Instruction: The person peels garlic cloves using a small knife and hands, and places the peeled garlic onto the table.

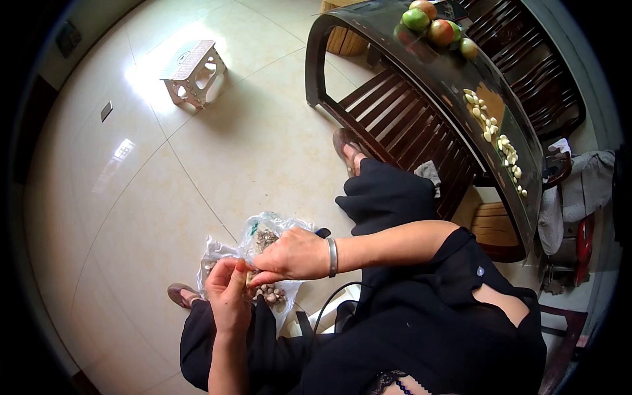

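In front of my knees, my left hand point(227, 289) and my right hand point(293, 253) meet, fingertips together. A small pale garlic clove point(250, 280) is pinched between them, partly covered by the fingers. My right wrist wears a silver bracelet point(332, 257). Beneath the hands lies an open white plastic bag point(214, 250) with unpeeled garlic cloves point(270, 294) in it. A clear plastic bag point(280, 222) just behind holds a heap of dry, greyish-brown scraps point(265, 238), probably skins. Peeled garlic cloves point(490, 125) are spread along the dark table to my right.
The dark glossy table point(395, 20) has a slatted lower shelf point(408, 118). Several red-and-green fruits, seemingly mangoes point(440, 31), sit on its far end. A folding step stool point(194, 72) stands on the tiled floor point(145, 191). A grey cloth point(428, 174) lies by the shelf.
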`<action>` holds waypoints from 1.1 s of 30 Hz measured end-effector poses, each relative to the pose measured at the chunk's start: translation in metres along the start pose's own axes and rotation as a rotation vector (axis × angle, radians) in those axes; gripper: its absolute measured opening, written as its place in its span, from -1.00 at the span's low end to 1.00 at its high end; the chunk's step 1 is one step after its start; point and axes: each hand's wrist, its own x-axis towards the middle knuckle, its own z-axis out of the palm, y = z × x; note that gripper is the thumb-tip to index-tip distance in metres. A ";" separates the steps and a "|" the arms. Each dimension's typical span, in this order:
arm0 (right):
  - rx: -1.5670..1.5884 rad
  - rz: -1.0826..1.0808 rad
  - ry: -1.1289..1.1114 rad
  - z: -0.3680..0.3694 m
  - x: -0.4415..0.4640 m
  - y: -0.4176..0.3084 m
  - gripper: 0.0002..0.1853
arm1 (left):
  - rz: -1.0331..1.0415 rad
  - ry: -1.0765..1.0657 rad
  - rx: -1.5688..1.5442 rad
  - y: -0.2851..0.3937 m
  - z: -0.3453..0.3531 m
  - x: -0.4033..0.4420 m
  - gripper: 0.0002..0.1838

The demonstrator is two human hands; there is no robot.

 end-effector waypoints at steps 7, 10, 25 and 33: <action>-0.178 -0.055 0.048 -0.002 0.000 -0.003 -0.60 | -0.018 0.000 0.007 0.000 -0.002 0.001 -0.86; -0.231 -0.081 0.056 -0.003 0.000 -0.002 -0.61 | -0.023 -0.004 0.008 0.000 0.000 0.001 -0.87; -0.467 -0.186 0.112 -0.001 0.001 -0.005 -0.67 | -0.114 0.106 0.060 0.005 0.005 -0.001 -0.86; -0.406 -0.152 0.022 -0.013 0.005 -0.008 -0.70 | -0.178 -0.083 -0.192 -0.001 -0.008 0.005 -0.86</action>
